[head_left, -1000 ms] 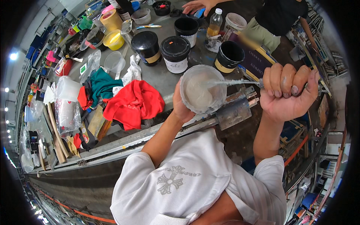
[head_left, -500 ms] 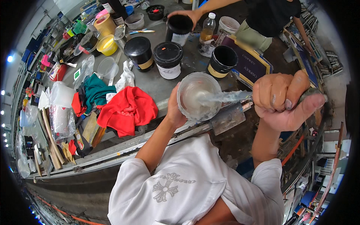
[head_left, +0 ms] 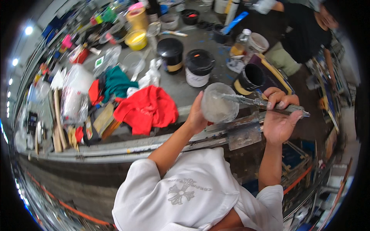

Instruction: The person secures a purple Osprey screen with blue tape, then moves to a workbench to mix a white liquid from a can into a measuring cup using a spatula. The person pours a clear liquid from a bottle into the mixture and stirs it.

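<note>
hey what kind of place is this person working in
Probably a paint or screen-printing workshop: black ink tubs on a stained worktable, coloured rags, and a clear cup being stirred with a smeared spatula.

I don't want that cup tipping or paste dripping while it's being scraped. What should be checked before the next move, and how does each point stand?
1. Left hand grips clear cup: ok.
2. Right hand holds spatula firmly: ok.
3. Blade tip inside the cup: ok.
4. Cup tilted, mouth turned sideways: not ok.
5. Amount left in the cup: cannot tell.
6. Red cloth within reach on the table: ok.
</note>
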The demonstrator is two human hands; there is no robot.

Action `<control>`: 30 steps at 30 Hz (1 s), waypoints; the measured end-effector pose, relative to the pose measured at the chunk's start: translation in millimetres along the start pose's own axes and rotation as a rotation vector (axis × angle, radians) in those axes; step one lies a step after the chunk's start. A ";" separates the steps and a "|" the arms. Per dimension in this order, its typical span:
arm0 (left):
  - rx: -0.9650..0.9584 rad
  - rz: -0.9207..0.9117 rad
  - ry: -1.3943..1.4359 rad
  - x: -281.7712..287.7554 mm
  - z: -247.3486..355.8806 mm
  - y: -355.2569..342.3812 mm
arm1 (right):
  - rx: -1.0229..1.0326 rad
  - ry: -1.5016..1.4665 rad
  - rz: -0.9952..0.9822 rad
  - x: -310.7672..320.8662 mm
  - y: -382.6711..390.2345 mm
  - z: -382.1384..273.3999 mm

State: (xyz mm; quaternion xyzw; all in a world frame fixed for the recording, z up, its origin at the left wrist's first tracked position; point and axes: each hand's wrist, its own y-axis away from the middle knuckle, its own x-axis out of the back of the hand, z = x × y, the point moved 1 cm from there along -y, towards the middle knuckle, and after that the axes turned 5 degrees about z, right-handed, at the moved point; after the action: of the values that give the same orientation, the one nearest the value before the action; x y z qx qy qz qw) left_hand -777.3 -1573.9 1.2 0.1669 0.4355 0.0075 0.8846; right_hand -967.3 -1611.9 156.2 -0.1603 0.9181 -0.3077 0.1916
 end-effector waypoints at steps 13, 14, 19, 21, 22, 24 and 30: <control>-1.063 0.928 -1.941 108.4 71.2 66.3 | -0.295 0.596 -0.070 27.0 58.5 91.0; -0.963 1.027 -2.098 119.2 77.8 83.0 | -0.298 0.607 -0.077 26.4 56.6 92.4; -0.700 0.650 -1.942 228.8 69.6 106.1 | -0.273 0.644 -0.110 30.2 59.7 100.2; -0.768 0.549 -1.727 194.4 92.1 112.2 | -0.293 0.650 -0.084 33.6 60.3 97.7; -0.900 0.652 -1.687 176.2 102.9 114.9 | -0.302 0.650 -0.074 34.5 60.4 96.5; -1.102 0.731 -1.620 161.9 126.8 122.1 | -0.287 0.658 -0.087 35.5 58.9 96.5; -0.937 1.155 -1.725 160.1 146.6 105.4 | -0.311 0.683 -0.076 30.9 48.1 92.5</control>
State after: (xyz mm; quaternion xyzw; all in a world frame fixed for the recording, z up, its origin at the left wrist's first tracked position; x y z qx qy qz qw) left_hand -550.7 -1491.3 -7.1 -0.0548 -0.5056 0.4585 0.7288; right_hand -961.2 -1634.7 50.0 -0.1098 0.9582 -0.2071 -0.1638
